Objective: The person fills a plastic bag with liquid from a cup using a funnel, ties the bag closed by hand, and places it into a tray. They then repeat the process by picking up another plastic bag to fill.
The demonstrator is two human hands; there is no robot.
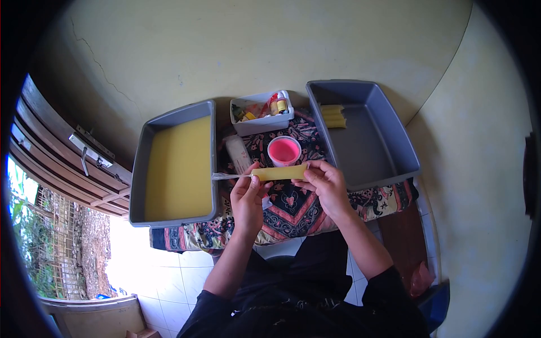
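Between my two hands a long, slim plastic bag of yellow liquid (279, 173) is stretched level above the table. My left hand (247, 194) pinches its left end, where a twisted clear plastic tail sticks out toward the left tub. At the other end, the fingers of my right hand (326, 185) close on the bag's tip. Just behind the bag stands a round cup with bright pink contents (283, 151). A clear plastic packet (238, 153) lies to the cup's left. Several similar filled yellow bags (333, 116) rest side by side in the grey tub (372, 146) at right.
A large grey tub (214, 169) of yellow liquid stands at left. At the back is a white basket (262, 125) with small bottles and packets. A patterned cloth (296, 211) covers the table. The wall rises behind; an open door (67, 152) is at left.
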